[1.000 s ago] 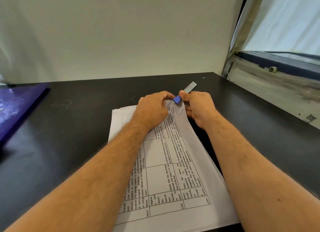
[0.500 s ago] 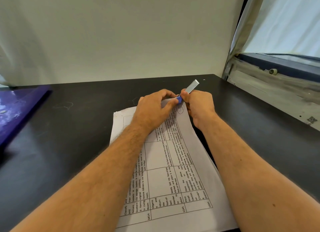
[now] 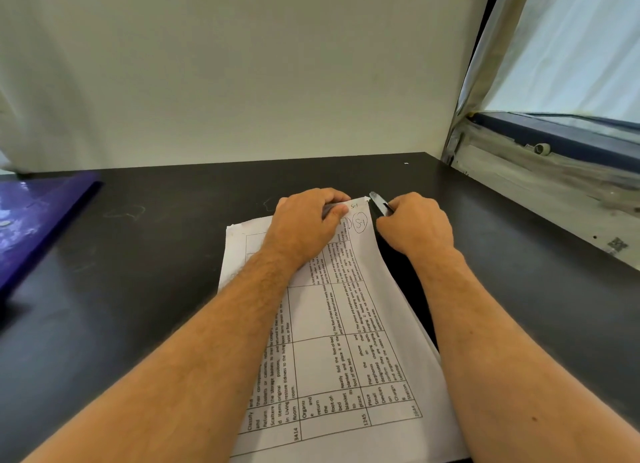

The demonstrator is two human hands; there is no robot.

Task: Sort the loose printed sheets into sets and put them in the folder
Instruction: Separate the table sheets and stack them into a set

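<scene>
Left hand (image 3: 306, 225) lies palm down on the far end of the printed sheets (image 3: 341, 341), fingers curled, fingertips and thumb pinching the far right corner of the top page beside the handwritten "S-1" marks. Right hand (image 3: 414, 227) sits just right of that corner, closed into a loose fist around a small metal-and-dark tool (image 3: 379, 204); its tip touches or nearly touches the paper corner, I cannot tell which. I also cannot tell what kind of tool it is, as most of it is hidden inside the fist.

Counts, as I read them:
- Hands: two, both bare, forearms entering from the near edge and converging on the corner.
- Sheets: one stack, more than one page (offset edges show at the left and right sides); exact page count not readable.
- Top page: one printed table, text running sideways to my view, with numbers 3414, 1245 and 2644 legible at the near end.
- Folder (image 3: 38, 220): one, purple, glossy, flat on the counter (image 3: 156, 272) at the far left, well apart from the stack and from both hands.
- Tool: one.

Stack rests flat on the dark counter, centre of view, long side running away from me, its far right corner lifted slightly under the left fingers. Pale wall (image 3: 242, 71) behind the counter; a window frame (image 3: 554, 144) at right.
</scene>
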